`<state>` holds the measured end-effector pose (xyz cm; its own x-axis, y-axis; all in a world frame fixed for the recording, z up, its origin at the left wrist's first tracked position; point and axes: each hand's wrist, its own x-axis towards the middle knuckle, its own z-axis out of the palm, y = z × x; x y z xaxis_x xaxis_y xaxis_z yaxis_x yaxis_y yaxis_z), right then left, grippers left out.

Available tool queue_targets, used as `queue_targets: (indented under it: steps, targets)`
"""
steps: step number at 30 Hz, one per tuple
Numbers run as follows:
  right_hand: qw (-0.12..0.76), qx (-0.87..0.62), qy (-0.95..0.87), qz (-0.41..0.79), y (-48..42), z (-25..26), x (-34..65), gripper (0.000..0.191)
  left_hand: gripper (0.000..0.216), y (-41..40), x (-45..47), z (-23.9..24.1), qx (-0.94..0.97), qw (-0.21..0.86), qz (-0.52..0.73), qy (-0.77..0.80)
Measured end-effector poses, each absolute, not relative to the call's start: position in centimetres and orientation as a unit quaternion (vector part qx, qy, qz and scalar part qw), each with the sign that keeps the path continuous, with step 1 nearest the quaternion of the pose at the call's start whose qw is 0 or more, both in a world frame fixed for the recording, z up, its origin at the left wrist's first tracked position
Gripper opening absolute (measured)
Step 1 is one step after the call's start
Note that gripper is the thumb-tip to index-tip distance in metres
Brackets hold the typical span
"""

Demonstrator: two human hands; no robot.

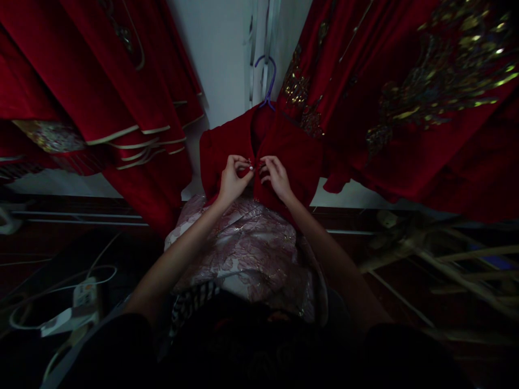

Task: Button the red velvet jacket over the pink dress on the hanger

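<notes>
A short red jacket [298, 148] hangs in front of me on a purple hanger [271, 81], its neckline parted at the top. My left hand [235, 177] pinches one front edge at mid-chest, beside a small pearl-like button [251, 168]. Across the front opening, my right hand [277, 177] has its fingers curled onto the opposite edge. The fingertips of both hands are close together. Exactly what lies between them is too dark and small to make out.
Long red garments with pale trim [133, 129] hang at left; red ones with gold sequin work [430, 81] hang at right. A pale pink brocade cloth [247, 243] lies below the jacket. A power strip with cables [85, 294] sits lower left, a wooden frame [441, 259] lower right.
</notes>
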<state>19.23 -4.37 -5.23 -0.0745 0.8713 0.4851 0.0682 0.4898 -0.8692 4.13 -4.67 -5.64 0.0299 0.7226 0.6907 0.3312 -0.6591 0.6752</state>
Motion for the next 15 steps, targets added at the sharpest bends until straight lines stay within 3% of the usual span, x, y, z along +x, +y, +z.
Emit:
queue_targets:
  steps: [6, 15]
  targets:
    - [0.591, -0.328, -0.662, 0.325, -4.5, -6.0, 19.9, 0.035, 0.015, -5.3, 3.7, -5.5, 0.728, 0.184, 0.544, 0.374]
    - [0.588, -0.343, -0.687, 0.254, -5.3, -5.1, 20.4, 0.025, 0.019, -6.2, 3.1, -2.6, 0.811, 0.106, 0.455, 0.351]
